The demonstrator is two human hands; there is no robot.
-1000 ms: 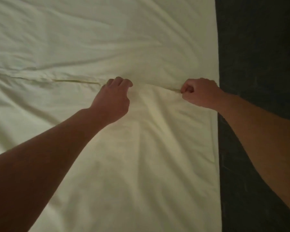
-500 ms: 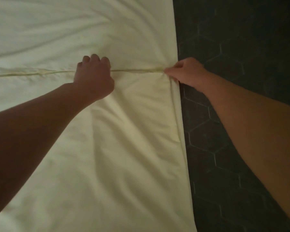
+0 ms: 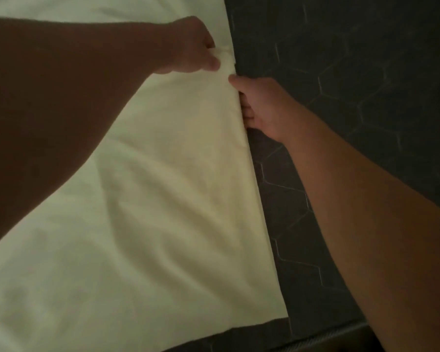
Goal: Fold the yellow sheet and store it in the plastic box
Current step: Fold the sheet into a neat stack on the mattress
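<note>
Your left hand (image 3: 192,47) is pinching a small wad of the yellow sheet (image 3: 163,199) between thumb and curled fingers, right at the cloth's side edge; your right hand (image 3: 262,105) is gripping that same edge just nearer to you than the left, thumb lying on top and fingers (image 3: 247,115) curling under the hem, so both hands are closed on fabric and nearly touching; the rest of the sheet is spreading out beneath your left forearm and back toward your elbows, lying on the dark hexagon-tiled floor (image 3: 366,72) that is running beside your right wrist; the plastic box is not showing anywhere. From here, I am judging the main risk to be the left pinch; it is holding only a little cloth, so a firm pull is likely to be tugging it free; I cannot tell how many layers either hand is catching, so one layer may be slipping out and the fold going crooked; with both hands sitting so close together, the long edge trailing below your right wrist is hanging unsupported and may be dragging on the floor; the diagonal wrinkles under your left forearm are suggesting uneven tension, and folding over them risks making a lumpy bundle that is fitting the box badly.
</note>
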